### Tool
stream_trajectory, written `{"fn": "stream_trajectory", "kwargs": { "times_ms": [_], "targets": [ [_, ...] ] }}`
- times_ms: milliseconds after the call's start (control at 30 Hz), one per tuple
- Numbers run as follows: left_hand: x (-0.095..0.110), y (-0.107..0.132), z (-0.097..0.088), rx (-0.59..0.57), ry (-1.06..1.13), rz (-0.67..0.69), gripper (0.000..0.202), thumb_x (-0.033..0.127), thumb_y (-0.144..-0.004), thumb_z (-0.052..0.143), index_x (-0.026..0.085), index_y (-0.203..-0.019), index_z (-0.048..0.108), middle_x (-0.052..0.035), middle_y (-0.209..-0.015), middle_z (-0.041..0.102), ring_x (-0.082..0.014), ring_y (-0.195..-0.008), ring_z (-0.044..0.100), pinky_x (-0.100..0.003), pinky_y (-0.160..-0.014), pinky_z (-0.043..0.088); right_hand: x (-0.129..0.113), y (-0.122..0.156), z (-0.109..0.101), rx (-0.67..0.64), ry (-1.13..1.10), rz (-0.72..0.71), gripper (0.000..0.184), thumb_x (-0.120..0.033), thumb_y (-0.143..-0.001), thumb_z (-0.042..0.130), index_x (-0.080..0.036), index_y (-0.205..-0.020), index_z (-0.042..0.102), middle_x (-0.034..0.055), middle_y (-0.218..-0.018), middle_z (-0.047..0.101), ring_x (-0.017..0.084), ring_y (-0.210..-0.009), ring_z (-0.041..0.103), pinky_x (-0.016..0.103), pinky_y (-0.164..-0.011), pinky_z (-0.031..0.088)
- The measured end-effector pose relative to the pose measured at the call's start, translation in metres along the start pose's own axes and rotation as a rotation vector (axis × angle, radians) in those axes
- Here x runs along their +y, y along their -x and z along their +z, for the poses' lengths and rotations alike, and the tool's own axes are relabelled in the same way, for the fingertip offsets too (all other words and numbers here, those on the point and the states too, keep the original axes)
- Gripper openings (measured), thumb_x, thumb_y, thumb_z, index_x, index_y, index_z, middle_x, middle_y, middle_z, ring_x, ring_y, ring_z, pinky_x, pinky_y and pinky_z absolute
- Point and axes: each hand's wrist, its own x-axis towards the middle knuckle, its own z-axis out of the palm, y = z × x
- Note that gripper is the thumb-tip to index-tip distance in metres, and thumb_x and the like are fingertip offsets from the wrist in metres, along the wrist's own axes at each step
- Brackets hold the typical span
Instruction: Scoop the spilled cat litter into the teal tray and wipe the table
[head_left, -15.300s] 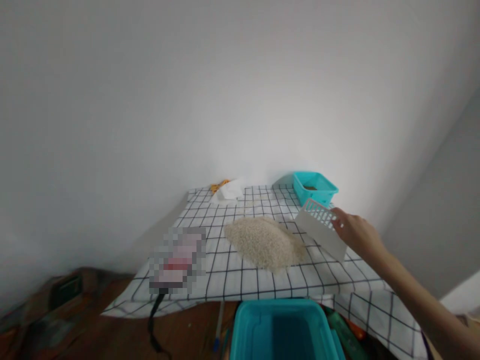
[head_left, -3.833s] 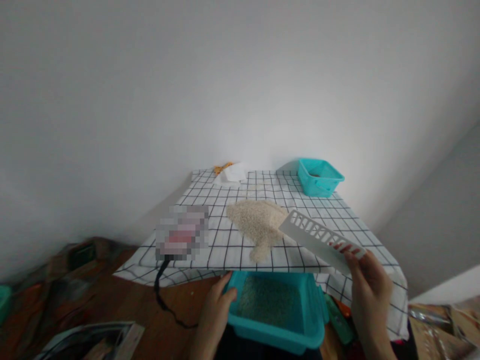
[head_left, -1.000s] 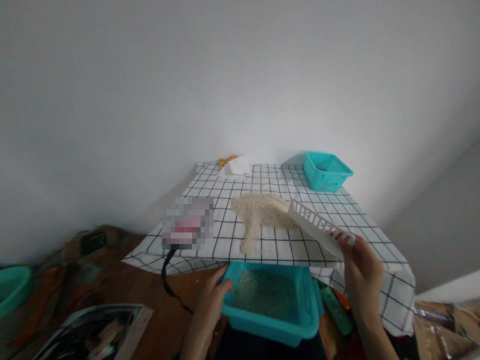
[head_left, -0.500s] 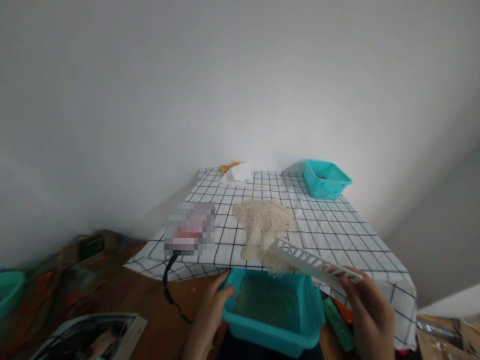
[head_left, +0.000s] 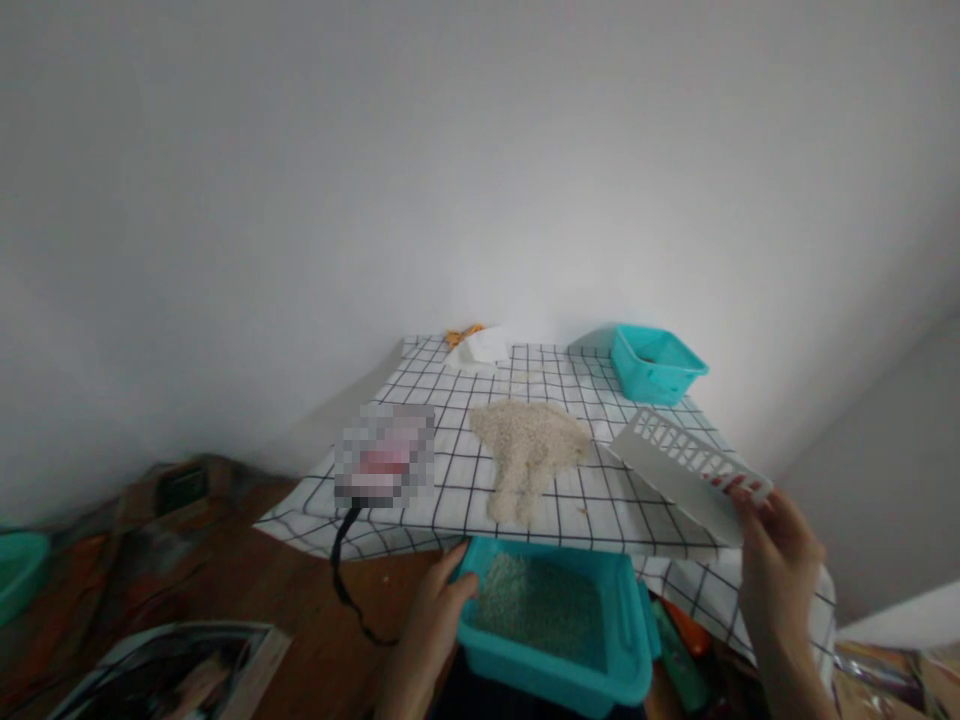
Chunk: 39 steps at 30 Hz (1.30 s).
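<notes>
Tub (head_left: 551,680) is sitting nearest me, just below the cloth's (head_left: 630,520) front edge, holding a layer of grains (head_left: 544,605). My left hand (head_left: 429,620) is clamping its left rim, probably to steady it, open side up. My right hand (head_left: 780,550) is pinching the near end of a slotted white panel (head_left: 679,480), digits closed on it; fingertips are showing through the slots, which are likely serving as the grip. The panel is slanting over the cloth's right side, slots uppermost, presumably because its long solid edge is suiting loose grains better. The heap (head_left: 521,450) is lying mid-cloth, apart from the panel, 1 tongue pointing at the tub. The bin (head_left: 652,378) is standing far right, seemingly out of my way; paper (head_left: 480,347) is lying far left, in front of an orange thing (head_left: 461,335).

Unclear: the tub's underside is escaping view, so I am not able to tell what is bearing it. Some left-hand fingers are disappearing behind the rim. Panel edge: touching cloth or hovering, cannot tell. A flat item (head_left: 386,455) at left is showing only as coarse blocks, its cord (head_left: 341,575) trailing off the cloth. The bin's wall is hiding most of its contents.
</notes>
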Motion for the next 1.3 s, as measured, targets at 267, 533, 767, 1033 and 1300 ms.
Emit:
{"fn": "stream_trajectory", "kwargs": {
  "times_ms": [267, 533, 767, 1033, 1300],
  "targets": [
    [-0.004, 0.001, 0.002, -0.019, -0.004, -0.009, 0.054, 0.028, -0.057, 0.052, 0.018, -0.103, 0.076, 0.0002, -0.067, 0.068, -0.0218, -0.069, 0.058, -0.028, -0.06, 0.039, -0.002, 0.001, 0.025, -0.135, 0.019, 0.015, 0.034, -0.052, -0.087, 0.064, -0.018, -0.087, 0.07, 0.0033, -0.08, 0.068, 0.019, -0.072, 0.059, 0.029, -0.065, 0.042],
    [-0.004, 0.003, 0.006, 0.034, 0.02, -0.001, 0.053, 0.03, -0.057, 0.053, 0.018, -0.103, 0.077, -0.0016, -0.069, 0.071, -0.0236, -0.072, 0.06, -0.029, -0.06, 0.039, -0.004, 0.004, 0.032, -0.235, -0.015, -0.016, 0.028, -0.046, -0.089, 0.064, -0.02, -0.09, 0.072, 0.0035, -0.085, 0.073, 0.022, -0.079, 0.065, 0.031, -0.069, 0.046],
    [0.001, 0.007, 0.004, 0.037, 0.028, 0.0, 0.054, 0.03, -0.058, 0.054, 0.018, -0.104, 0.078, -0.0001, -0.062, 0.068, -0.0258, -0.076, 0.063, -0.031, -0.065, 0.044, -0.012, 0.022, 0.02, -0.308, -0.061, -0.011, 0.019, -0.04, -0.086, 0.068, -0.022, -0.089, 0.075, 0.004, -0.088, 0.074, 0.023, -0.083, 0.067, 0.033, -0.073, 0.053],
    [0.005, 0.004, 0.004, 0.007, -0.007, 0.001, 0.05, 0.028, -0.057, 0.053, 0.019, -0.098, 0.079, 0.0032, -0.054, 0.06, -0.0235, -0.071, 0.06, -0.029, -0.065, 0.043, -0.017, 0.041, -0.008, -0.328, -0.03, 0.038, 0.018, -0.041, -0.081, 0.073, -0.023, -0.083, 0.078, 0.0049, -0.086, 0.076, 0.024, -0.081, 0.07, 0.032, -0.07, 0.056],
    [-0.002, 0.001, 0.003, -0.013, -0.037, 0.032, 0.052, 0.027, -0.059, 0.052, 0.018, -0.103, 0.078, 0.0012, -0.067, 0.068, -0.0212, -0.07, 0.058, -0.028, -0.062, 0.04, -0.009, 0.019, -0.013, -0.156, -0.091, 0.036, 0.019, -0.04, -0.078, 0.076, -0.021, -0.077, 0.073, 0.0029, -0.079, 0.072, 0.022, -0.076, 0.066, 0.032, -0.07, 0.051]
  ]
}}
